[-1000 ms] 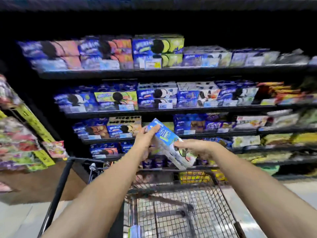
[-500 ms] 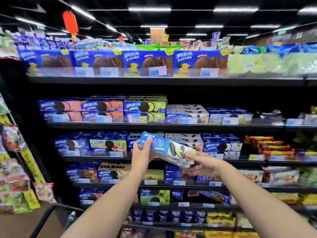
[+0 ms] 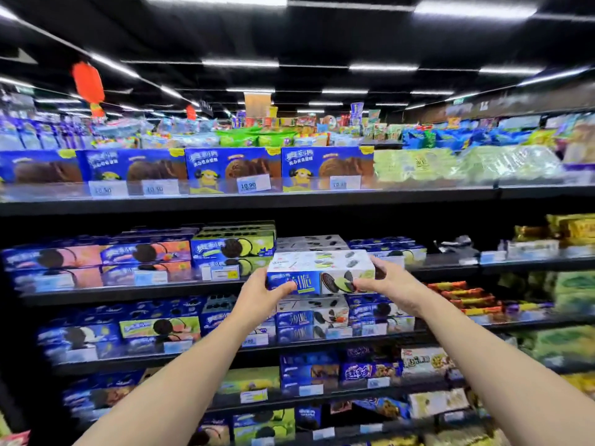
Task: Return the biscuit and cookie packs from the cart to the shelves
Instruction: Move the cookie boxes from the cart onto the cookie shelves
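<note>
2 hands — left hand [image 3: 262,292] and right hand [image 3: 391,286] — clamp 1 cookie box [image 3: 320,272] level before its shelf [image 3: 225,289], not yet set down — cart out of view.

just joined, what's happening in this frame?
A person is restocking a supermarket biscuit aisle. Both hands, left hand and right hand, hold a white-and-blue sandwich cookie box by its ends, level, in front of the second shelf from the top. It is lined up with similar white boxes already stacked there. The box is not yet released. The cart is out of view.
</note>
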A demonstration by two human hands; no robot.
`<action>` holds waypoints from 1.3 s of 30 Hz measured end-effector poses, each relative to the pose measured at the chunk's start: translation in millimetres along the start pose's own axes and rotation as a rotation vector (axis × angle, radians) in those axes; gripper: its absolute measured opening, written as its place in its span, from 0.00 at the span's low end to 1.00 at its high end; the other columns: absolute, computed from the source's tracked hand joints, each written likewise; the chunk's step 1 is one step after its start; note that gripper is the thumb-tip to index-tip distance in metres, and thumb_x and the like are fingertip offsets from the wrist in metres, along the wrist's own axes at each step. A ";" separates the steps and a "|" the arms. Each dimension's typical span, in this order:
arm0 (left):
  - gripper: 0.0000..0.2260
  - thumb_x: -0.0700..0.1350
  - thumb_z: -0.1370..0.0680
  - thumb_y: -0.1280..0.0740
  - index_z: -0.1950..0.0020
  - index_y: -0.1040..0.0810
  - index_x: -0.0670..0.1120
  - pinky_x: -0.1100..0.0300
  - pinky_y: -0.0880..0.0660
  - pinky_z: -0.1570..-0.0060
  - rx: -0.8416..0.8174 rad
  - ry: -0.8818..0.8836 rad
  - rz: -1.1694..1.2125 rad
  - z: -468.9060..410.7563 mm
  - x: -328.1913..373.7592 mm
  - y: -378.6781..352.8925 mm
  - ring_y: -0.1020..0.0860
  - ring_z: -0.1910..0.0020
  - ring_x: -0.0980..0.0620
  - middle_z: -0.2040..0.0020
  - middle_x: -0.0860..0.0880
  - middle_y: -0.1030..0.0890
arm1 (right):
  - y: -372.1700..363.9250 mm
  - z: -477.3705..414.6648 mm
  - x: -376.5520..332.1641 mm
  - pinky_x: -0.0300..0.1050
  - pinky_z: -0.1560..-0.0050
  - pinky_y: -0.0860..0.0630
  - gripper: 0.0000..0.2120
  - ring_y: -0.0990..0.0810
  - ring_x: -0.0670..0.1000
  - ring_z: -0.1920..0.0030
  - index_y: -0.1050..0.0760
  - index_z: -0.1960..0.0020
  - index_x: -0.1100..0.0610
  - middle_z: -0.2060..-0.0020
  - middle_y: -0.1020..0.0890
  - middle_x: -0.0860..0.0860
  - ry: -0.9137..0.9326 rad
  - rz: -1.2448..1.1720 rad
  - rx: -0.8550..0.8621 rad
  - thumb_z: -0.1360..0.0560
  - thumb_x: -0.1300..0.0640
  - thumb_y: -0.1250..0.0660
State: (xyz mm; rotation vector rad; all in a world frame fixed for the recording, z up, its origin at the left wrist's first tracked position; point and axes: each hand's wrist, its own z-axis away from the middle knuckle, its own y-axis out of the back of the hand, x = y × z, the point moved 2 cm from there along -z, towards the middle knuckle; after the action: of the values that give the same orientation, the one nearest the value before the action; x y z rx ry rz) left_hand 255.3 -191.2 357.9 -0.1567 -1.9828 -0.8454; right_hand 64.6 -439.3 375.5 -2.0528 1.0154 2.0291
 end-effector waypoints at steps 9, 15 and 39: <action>0.20 0.51 0.27 0.23 0.39 0.26 0.56 0.73 0.28 0.56 0.067 -0.003 -0.025 -65.0 33.6 -35.5 0.20 0.53 0.69 0.49 0.63 0.18 | 59.5 -73.2 5.5 0.37 0.42 0.27 0.43 0.19 0.35 0.44 0.34 0.29 0.33 0.42 0.18 0.35 0.075 0.141 -0.122 0.40 0.35 0.19; 0.25 0.56 0.27 0.24 0.33 0.27 0.52 0.57 0.26 0.50 0.158 0.073 -0.198 -97.8 39.2 -51.2 0.21 0.43 0.50 0.50 0.59 0.20 | 77.1 -137.0 24.4 0.46 0.40 0.21 0.43 0.16 0.39 0.48 0.25 0.31 0.48 0.48 0.15 0.36 0.096 0.270 -0.190 0.41 0.31 0.21; 0.23 0.38 0.28 0.26 0.36 0.28 0.45 0.52 0.29 0.50 0.306 -0.174 -1.050 -117.5 27.8 -58.7 0.29 0.48 0.44 0.42 0.44 0.26 | 34.2 -184.4 9.4 0.56 0.25 0.40 0.50 0.37 0.59 0.24 0.48 0.18 0.48 0.23 0.33 0.54 0.079 0.737 -0.117 0.31 0.27 0.32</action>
State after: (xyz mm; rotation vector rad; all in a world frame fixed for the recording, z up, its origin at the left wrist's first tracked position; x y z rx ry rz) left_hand 299.2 -314.2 388.5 1.1052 -2.2992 -1.1514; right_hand 205.4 -560.7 401.9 -2.0072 1.9370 2.3539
